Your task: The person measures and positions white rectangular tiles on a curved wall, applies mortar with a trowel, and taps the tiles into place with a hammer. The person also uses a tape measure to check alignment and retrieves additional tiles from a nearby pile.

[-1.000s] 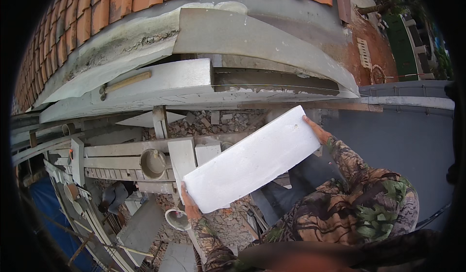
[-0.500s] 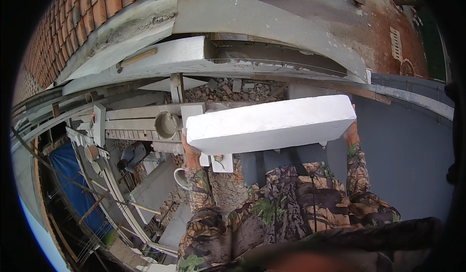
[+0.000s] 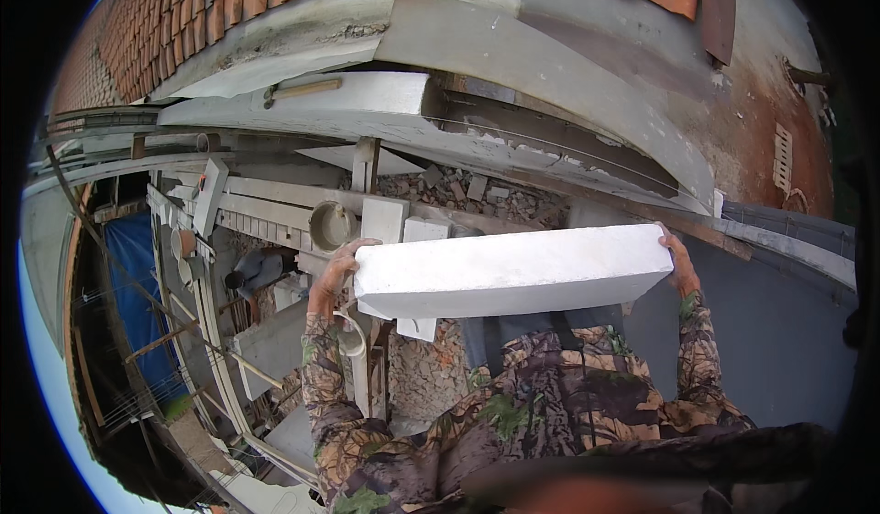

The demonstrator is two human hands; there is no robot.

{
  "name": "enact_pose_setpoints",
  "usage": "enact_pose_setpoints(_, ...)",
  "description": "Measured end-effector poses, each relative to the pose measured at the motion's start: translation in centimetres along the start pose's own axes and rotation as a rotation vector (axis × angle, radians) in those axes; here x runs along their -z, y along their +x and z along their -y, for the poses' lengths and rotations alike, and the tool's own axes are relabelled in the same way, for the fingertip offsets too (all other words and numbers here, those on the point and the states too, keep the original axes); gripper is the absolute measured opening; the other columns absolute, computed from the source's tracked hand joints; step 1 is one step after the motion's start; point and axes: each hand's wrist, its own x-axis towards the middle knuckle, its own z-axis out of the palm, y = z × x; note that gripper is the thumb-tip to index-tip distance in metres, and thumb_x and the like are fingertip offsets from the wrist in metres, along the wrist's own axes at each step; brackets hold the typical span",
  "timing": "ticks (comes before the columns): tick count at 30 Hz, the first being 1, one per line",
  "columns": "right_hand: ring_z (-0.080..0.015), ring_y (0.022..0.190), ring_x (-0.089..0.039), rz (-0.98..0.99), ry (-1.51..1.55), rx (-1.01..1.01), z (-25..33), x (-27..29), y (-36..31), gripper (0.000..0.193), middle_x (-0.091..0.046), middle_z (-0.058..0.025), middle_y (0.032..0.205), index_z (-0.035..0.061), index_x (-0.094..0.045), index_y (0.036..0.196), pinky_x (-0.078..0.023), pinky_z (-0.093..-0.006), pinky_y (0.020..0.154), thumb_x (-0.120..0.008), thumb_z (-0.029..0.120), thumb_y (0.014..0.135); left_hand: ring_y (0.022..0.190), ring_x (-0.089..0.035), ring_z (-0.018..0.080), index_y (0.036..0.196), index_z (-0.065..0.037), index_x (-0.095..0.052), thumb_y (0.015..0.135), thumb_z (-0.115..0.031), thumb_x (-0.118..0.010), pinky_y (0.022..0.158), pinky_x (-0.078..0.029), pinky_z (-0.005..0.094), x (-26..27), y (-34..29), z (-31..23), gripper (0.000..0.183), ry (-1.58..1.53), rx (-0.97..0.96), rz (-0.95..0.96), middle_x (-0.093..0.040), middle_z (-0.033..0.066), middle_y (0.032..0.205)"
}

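step in hand, as judged: holding and handling of a long white block [image 3: 513, 262] by two hands. the block is borne across the person's front, roughly level, on the near side of the block wall [image 3: 357, 99] and apart from it. left hand [image 3: 335, 274]: grip closed on the block's left end. right hand [image 3: 679, 259]: grip closed on its right end; the undersides of both holds cannot be seen. beyond the block's left end stand a grey bucket [image 3: 313, 230] and a pale slab [image 3: 383, 214]. a wooden-handled tool [image 3: 310, 87] lies atop the wall, far left. assessment: any next move calls for both ends to be borne evenly, the left end kept clear of bucket and slab.
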Motion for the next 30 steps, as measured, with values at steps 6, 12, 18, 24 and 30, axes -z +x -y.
enact_pose_setpoints(6,-0.0306,0.119,-0.055,-0.021,-0.873,0.199,6.7,-2.3,-3.0,0.064,-0.06,-0.0176,0.119,-0.0027,-0.061,0.121,-0.039,-0.0398,0.109,-0.072,0.041,0.077,0.116,-0.06,0.0372,0.136,-0.003,-0.057,0.056,-0.06,-0.089,0.101,-0.049,0.0464,-5.5,0.9,-7.8,0.103,1.098,-0.159,0.113,-0.06,0.0173,0.115)
enact_pose_setpoints(12,-0.0394,0.129,-0.048,0.252,-1.43,0.35,10.1,-5.8,-5.0,0.099,-0.052,-0.0264,0.134,-0.0062,-0.051,0.137,-0.036,-0.0506,0.113,-0.086,0.053,0.065,0.123,-0.052,0.0432,0.146,0.002,-0.04,0.049,-0.059,-0.092,0.109,-0.038,0.053,-10.3,0.9,-11.8,0.126,1.416,-0.132,0.178,-0.054,0.0228,0.126)
enact_pose_setpoints(18,-0.0408,0.125,-0.048,0.279,-1.604,0.371,9.4,-6.9,-6.0,0.111,-0.052,-0.025,0.13,-0.0057,-0.044,0.144,-0.038,-0.0507,0.109,-0.09,0.04,0.054,0.116,-0.052,0.0417,0.144,0.001,-0.042,0.05,-0.042,-0.092,0.102,-0.04,0.0496,-11.6,1.4,-12.9,0.115,1.478,-0.143,0.204,-0.053,0.0217,0.123)
enact_pose_setpoints(24,-0.0386,0.122,-0.049,0.186,-1.598,0.502,9.1,-6.8,-8.2,0.107,-0.052,-0.0242,0.127,-0.0051,-0.046,0.141,-0.037,-0.0484,0.107,-0.09,0.036,0.053,0.114,-0.052,0.0382,0.14,-0.002,-0.047,0.053,-0.034,-0.087,0.099,-0.04,0.0493,-12.7,-0.1,-13.4,0.101,1.531,-0.194,0.113,-0.055,0.0188,0.118)
enact_pose_setpoints(30,-0.0399,0.129,-0.047,-0.031,-1.646,0.513,8.7,-5.7,-9.0,0.101,-0.052,-0.0244,0.131,-0.004,-0.048,0.14,-0.033,-0.0507,0.115,-0.091,0.031,0.055,0.115,-0.051,0.0381,0.14,-0.003,-0.047,0.055,-0.027,-0.082,0.101,-0.038,0.0503,-13.5,3.7,-14.3,0.095,1.514,-0.402,0.009,-0.055,0.0192,0.118)
